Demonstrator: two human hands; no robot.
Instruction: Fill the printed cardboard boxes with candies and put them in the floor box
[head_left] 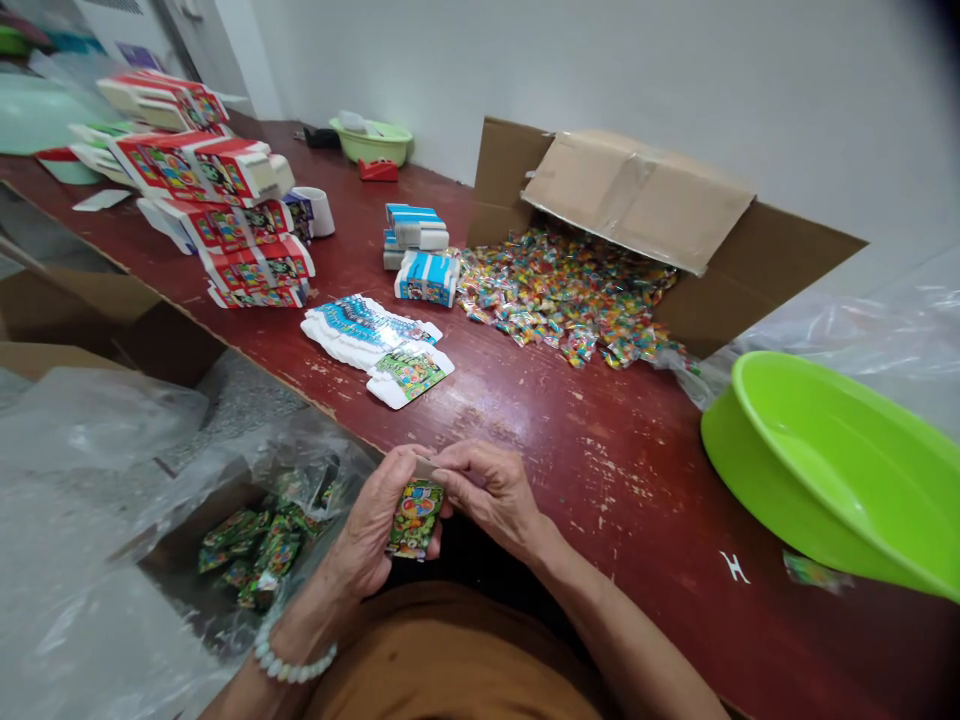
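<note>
The left hand (373, 525) and right hand (487, 492) pinch a small green packet (415, 518) close to the tabletop edge (330, 415), and a loose grip could let it slip down into the box (169, 540) below.

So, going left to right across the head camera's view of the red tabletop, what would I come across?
Stacked red printed cardboard boxes → flat printed cartons → blue-and-white boxes → heap of colourful small sachets → lime-green plastic basin
</note>
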